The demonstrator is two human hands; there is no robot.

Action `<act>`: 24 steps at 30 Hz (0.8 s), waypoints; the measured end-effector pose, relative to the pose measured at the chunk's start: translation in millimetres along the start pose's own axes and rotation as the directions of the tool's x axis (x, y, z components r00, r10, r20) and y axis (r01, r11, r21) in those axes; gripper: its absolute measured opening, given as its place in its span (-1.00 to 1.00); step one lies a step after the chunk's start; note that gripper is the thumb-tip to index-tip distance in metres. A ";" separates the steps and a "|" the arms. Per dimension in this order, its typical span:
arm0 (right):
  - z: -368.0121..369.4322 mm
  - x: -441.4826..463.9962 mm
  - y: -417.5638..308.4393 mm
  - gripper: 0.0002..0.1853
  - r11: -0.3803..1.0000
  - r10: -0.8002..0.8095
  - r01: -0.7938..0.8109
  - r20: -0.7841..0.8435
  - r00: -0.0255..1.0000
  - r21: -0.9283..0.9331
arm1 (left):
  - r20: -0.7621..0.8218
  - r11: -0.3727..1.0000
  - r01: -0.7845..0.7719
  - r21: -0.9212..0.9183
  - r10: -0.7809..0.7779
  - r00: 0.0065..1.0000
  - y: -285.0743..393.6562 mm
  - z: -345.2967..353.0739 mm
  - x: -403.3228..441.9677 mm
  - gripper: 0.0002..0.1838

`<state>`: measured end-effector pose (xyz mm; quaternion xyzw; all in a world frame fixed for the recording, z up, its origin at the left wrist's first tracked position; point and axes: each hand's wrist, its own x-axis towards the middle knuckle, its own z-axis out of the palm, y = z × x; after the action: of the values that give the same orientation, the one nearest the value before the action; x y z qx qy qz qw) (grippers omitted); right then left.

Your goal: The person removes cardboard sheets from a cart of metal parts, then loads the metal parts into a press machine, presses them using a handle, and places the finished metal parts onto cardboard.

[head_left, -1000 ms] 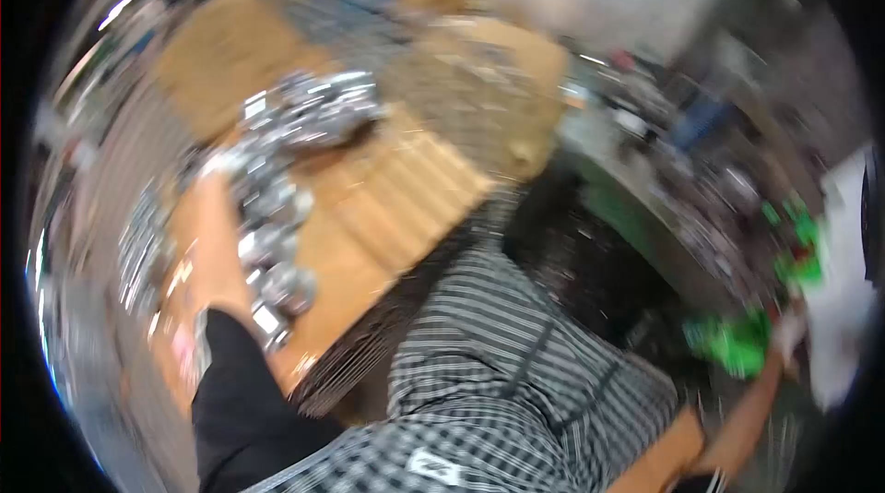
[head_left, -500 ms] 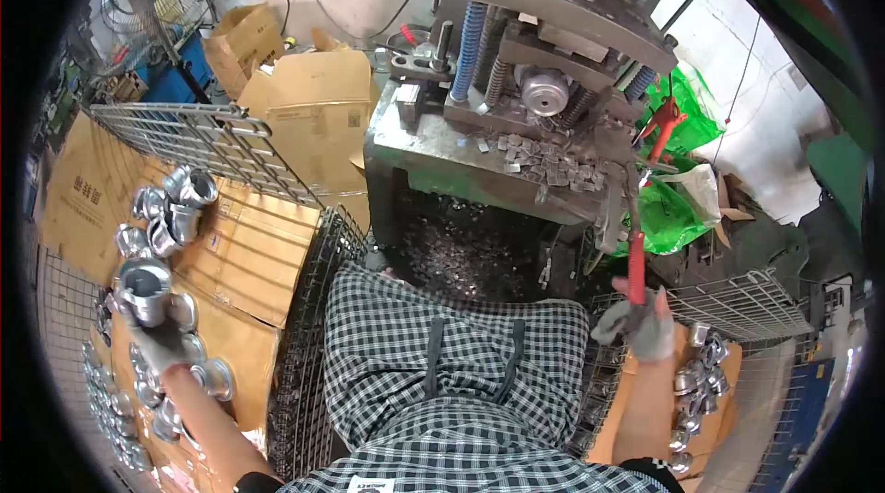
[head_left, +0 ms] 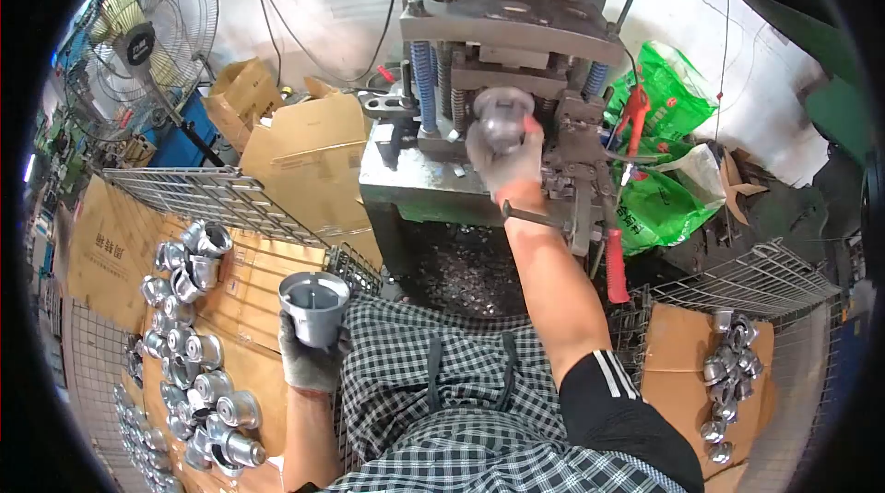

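My gloved left hand (head_left: pixel 309 366) is wrapped round a silvery cup-shaped metal part (head_left: pixel 318 320), held upright with its open rim facing up, beside my left knee. Out at the press (head_left: pixel 512 18), my gloved right hand (head_left: pixel 509 166) has its fingers closed round a second rounded metal part (head_left: pixel 505 117), slightly blurred, in front of the tooling. Coil springs flank that part. The red-handled lever (head_left: pixel 616 264) hangs free to the right of my right forearm.
A wire basket with cardboard (head_left: pixel 263 258) on my left carries many metal parts (head_left: pixel 212 387). On my right, more parts (head_left: pixel 733 359) lie on cardboard in another wire basket (head_left: pixel 751 281). Scrap pieces (head_left: pixel 466 276) lie under the press. Green bags (head_left: pixel 664 207), cartons (head_left: pixel 309 147) and a fan (head_left: pixel 138 41) stand behind.
My right hand has left the red lever handle and moved up to the metal part at the press. My left hand has brought a metal part from the left basket towards my lap.
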<state>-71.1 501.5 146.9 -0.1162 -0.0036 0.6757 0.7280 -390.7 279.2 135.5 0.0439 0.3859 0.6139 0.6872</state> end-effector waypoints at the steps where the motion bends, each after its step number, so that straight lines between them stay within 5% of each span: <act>1: -23.2 -18.6 -1.3 -0.42 0.987 -0.002 0.009 0.049 0.999 -0.159 | -0.011 1.000 0.008 0.016 -0.007 1.000 -4.4 4.4 1.1 -0.24; 2: -28.2 -61.1 -8.0 -0.52 0.900 0.017 -0.039 -0.054 0.998 -0.434 | 0.073 0.998 0.003 0.059 -0.008 0.997 -8.3 11.4 8.0 -0.24; 3: -31.3 -104.4 -23.5 -0.50 0.675 0.165 -0.124 -0.016 0.986 -0.728 | 0.161 0.993 0.048 0.111 -0.066 0.985 -12.3 17.0 17.2 -0.26; 5: -78.6 -193.0 -62.1 -0.38 0.577 0.236 -0.265 -0.153 0.960 -0.773 | 0.329 0.969 0.107 0.224 -0.179 0.927 -16.4 30.7 39.1 -0.29; 6: -113.0 -233.0 -96.3 -0.39 0.529 0.236 -0.439 -0.371 0.898 -0.726 | 0.276 0.971 0.111 0.212 -0.169 0.946 -22.9 54.8 45.2 -0.30; 7: -114.6 -273.5 -114.4 -0.35 0.638 0.170 -0.291 -0.239 0.956 -0.713 | 0.217 0.973 0.115 0.200 -0.158 0.963 -34.6 83.4 50.8 -0.31; 8: -144.3 -322.9 -152.7 -0.32 0.651 -0.017 -0.392 -0.529 0.848 -0.650 | 0.285 0.954 0.115 0.277 -0.196 0.938 -44.0 99.9 60.5 -0.32; 9: -164.2 -357.6 -173.4 -0.36 0.821 -0.245 -0.042 -0.417 0.875 -0.570 | 0.346 0.928 0.112 0.355 -0.241 0.907 -54.0 112.5 70.8 -0.33; 10: -222.6 -406.1 -216.4 -0.39 0.845 -0.386 0.084 -0.496 0.778 -0.528 | 0.430 0.935 0.160 0.318 -0.292 0.854 -66.4 122.7 86.0 -0.35; 13: -344.4 -529.0 -306.8 -0.36 0.742 -0.667 0.349 -0.679 0.307 -0.572 | 0.585 0.922 0.345 0.174 -0.379 0.717 -103.1 165.2 130.6 -0.40; 16: -307.3 -506.6 -303.3 -0.33 0.810 -0.473 0.488 -0.854 0.218 -0.325 | 0.487 0.934 0.259 0.247 -0.350 0.800 -119.8 214.7 140.1 -0.30; 18: -230.4 -434.9 -258.6 -0.26 0.754 -0.657 0.274 -0.667 0.351 -0.598 | 0.489 0.920 0.238 0.311 -0.370 0.790 -123.2 230.6 151.5 -0.29; 20: -191.5 -373.9 -244.6 -0.26 0.548 -0.733 0.240 -0.321 0.600 -0.801 | 0.434 0.911 0.299 0.285 -0.400 0.807 -129.7 248.3 171.2 -0.36; 22: -96.1 -311.1 -190.1 -0.23 0.026 -0.786 0.304 0.169 0.595 -0.952 | 0.397 0.935 0.298 0.194 -0.353 0.847 -138.1 257.4 175.7 -0.39; 24: -38.5 -277.3 -142.6 -0.25 -0.300 -0.606 0.389 0.489 0.627 -0.871 | 0.395 0.944 0.310 0.114 -0.330 0.857 -136.6 259.2 173.9 -0.39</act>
<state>51.2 213.7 176.4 -0.6192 -0.4568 0.0755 0.6342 -137.6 505.9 160.6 0.1225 0.2498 0.4591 0.8437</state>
